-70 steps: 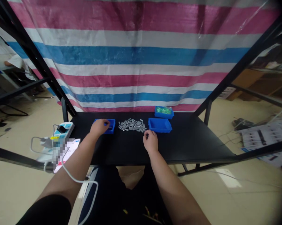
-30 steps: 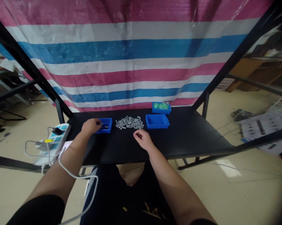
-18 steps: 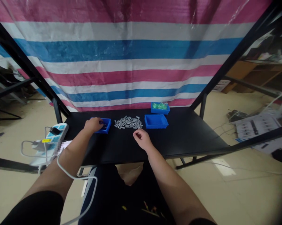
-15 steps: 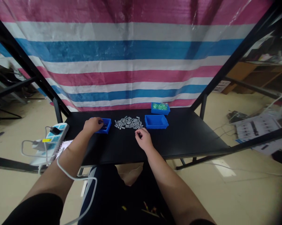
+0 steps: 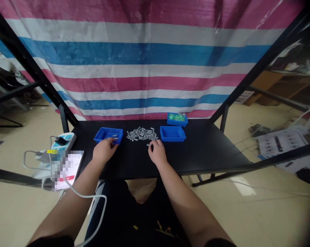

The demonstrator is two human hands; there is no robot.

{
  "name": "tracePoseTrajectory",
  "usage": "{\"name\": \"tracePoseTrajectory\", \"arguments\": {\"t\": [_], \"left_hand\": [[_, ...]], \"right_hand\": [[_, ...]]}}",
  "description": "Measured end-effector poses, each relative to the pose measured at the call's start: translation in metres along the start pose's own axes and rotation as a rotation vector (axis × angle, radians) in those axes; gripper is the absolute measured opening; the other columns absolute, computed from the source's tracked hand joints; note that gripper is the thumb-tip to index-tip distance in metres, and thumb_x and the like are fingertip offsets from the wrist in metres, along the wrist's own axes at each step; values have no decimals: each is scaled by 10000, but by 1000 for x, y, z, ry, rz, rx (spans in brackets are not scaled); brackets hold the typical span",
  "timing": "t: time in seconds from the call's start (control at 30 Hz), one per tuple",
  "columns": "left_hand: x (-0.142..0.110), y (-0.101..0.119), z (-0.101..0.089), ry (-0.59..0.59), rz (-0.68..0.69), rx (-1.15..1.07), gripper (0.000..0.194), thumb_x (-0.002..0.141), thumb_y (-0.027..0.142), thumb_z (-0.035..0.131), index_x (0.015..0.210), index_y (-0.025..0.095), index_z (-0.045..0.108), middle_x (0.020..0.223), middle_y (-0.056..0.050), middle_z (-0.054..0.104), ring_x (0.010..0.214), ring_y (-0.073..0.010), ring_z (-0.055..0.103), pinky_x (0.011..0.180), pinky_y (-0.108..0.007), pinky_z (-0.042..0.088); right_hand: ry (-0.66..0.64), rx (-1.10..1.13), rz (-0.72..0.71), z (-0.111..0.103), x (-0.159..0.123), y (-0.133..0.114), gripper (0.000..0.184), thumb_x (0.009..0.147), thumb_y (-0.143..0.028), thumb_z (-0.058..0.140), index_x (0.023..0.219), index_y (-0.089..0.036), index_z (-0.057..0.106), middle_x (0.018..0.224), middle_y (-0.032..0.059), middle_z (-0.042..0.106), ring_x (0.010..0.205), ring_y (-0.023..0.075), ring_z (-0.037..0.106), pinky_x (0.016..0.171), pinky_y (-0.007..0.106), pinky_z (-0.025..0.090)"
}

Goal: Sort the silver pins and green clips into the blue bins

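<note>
My left hand point(image 5: 104, 150) rests at the front wall of a blue plastic tray point(image 5: 108, 134), and nothing shows in its fingers. A few small metal pieces lie inside that tray near its right end. My right hand point(image 5: 158, 153) sits just below a heap of small grey metal cylinders point(image 5: 141, 133), pinching one small cylinder point(image 5: 149, 145) at its fingertips. To the heap's right stands a second blue tray point(image 5: 172, 134). Behind that, a smaller blue tray point(image 5: 177, 119) holds green items. All of this lies on a black table point(image 5: 196, 151).
A white power strip point(image 5: 64, 141) with trailing cables and a partly blurred sheet of paper point(image 5: 67, 171) sit past the table's left edge. Black steel frame posts rise at both sides. A striped tarp point(image 5: 144, 68) hangs behind. Printed sheets point(image 5: 280, 145) lie on the floor at right.
My left hand has drawn back toward me out of the left tray, which now shows whole. My right hand has moved up to the heap's near edge, with a cylinder at its fingertips.
</note>
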State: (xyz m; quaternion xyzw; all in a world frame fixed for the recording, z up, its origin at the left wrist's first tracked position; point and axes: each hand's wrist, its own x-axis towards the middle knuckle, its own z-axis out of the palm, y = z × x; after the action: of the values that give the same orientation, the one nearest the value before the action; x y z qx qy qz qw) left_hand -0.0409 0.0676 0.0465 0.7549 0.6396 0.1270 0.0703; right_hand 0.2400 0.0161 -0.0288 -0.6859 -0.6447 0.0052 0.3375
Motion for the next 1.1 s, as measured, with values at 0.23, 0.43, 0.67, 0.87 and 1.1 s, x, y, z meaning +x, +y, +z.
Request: {"name": "tracePoseTrajectory", "arguments": {"t": [0.23,0.43,0.67,0.87,1.1], "left_hand": [[-1,18,13,76,42,-27,390,932,431,519,1245,246,661,1048,-70,746,938,-250,699,720,-290,502],[-21,56,25,8,351,-252,393,923,372,571,1298,265,622,1079,-55,732,859,-193,696,782,-284,522],[-22,81,48,-62,480,-399,211,929,309,574,1077,241,708,995,-52,747,884,-200,697,795,-288,522],[1,58,14,89,278,-248,302,945,414,541,1130,247,713,1095,-62,755,1006,-236,693,867,-306,514],[49,-7,-23,88,52,-43,361,887,514,565,1049,255,757,1017,-56,770,925,-248,705,793,-293,515]], "right_hand": [[16,107,-80,-3,0,0,111,894,-179,568,953,-215,655,988,91,582,939,246,567,903,388,468],[-111,435,-270,-18,-4,-10,163,951,-242,543,1062,-238,662,1024,69,598,986,208,587,904,349,496],[-143,474,-297,-21,-7,-11,164,937,-257,558,1044,-233,679,997,59,611,925,188,596,838,320,510],[143,232,-41,-11,-3,-1,306,860,-224,585,1151,-208,681,1045,107,575,1016,266,554,966,434,475],[166,64,70,1,0,5,333,832,-188,585,1140,-190,712,1081,142,518,1005,299,499,947,489,459]]}}
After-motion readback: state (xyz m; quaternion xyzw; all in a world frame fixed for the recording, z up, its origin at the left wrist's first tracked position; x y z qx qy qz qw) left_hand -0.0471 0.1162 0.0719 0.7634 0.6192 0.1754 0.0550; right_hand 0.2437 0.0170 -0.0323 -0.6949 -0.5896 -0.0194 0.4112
